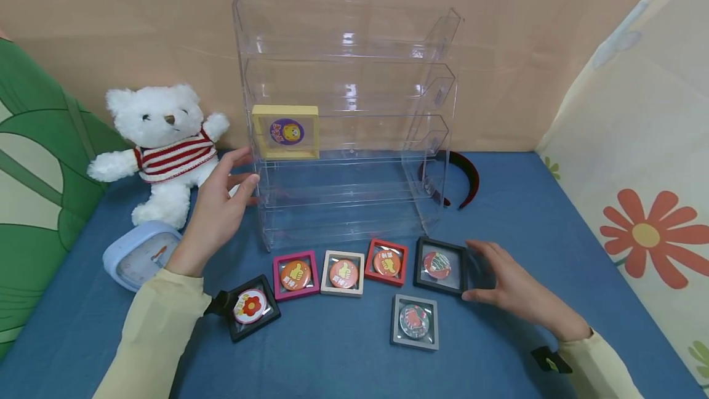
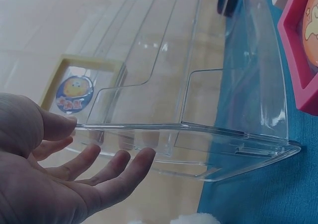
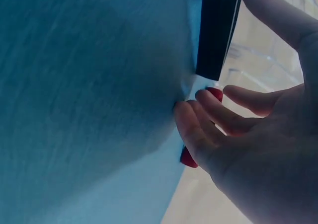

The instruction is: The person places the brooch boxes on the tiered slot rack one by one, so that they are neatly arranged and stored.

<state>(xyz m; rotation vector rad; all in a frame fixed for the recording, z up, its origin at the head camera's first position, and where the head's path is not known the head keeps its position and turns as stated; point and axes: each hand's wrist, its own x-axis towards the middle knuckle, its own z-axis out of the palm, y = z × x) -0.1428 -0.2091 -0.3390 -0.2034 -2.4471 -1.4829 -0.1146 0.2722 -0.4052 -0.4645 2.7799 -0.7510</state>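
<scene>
Resting our left hand (image 1: 218, 211) against the left side of the clear acrylic rack (image 1: 346, 122), we are keeping this grip wide, with the fingers nearly straight and the thumb touching the edge of a shelf. In the left wrist view the left hand's fingers (image 2: 107, 172) are lying just under the rack's side panel, holding nothing. A yellow frame (image 1: 285, 132) with a round badge is standing on a shelf just above and to the right of this hand. A white teddy bear (image 1: 166, 149) is sitting to the left of the hand, and a light blue clock (image 1: 138, 255) is lying below the bear, near our wrist.

Our right hand (image 1: 512, 291) is reaching to the black frame (image 1: 440, 265) on the blue surface (image 1: 498, 214). The fingers are curving loosely beside its right edge; we cannot tell for sure whether they are pinching it. To the left of this grip, a red frame (image 1: 386, 262), a white frame (image 1: 343, 273) and a pink frame (image 1: 296, 275) are lying in a row. A grey frame (image 1: 415, 321) is lying just below the black one, and another black frame (image 1: 250, 307) is lying near our left sleeve. Behind the right hand, a dark headband (image 1: 462, 178) is lying beside the rack.
</scene>
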